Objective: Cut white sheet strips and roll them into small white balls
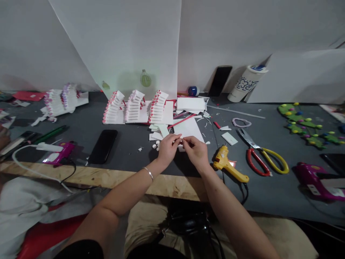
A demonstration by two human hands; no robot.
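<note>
My left hand (169, 148) and my right hand (196, 150) meet over the table, fingertips pinched together. Whatever they pinch is too small and too hidden by the fingers to name. Beneath them lies a white sheet (190, 127) of card or foam. Small white round pieces (155, 145) sit beside my left hand, near cut white scraps (162, 129). Behind stand several white stepped paper models with red and pink tips, one being the nearest fan-like model (158, 108). A yellow glue gun (229, 165) rests to the right of my right hand.
Red-and-yellow-handled scissors (260, 151) lie at right, near green decorated pieces (304, 124). A black phone (104, 146) lies at left. A patterned tumbler (246, 84) and a second phone (220, 81) stand against the wall. Purple power strips (320, 181) lie at both sides. Another person sits at far left.
</note>
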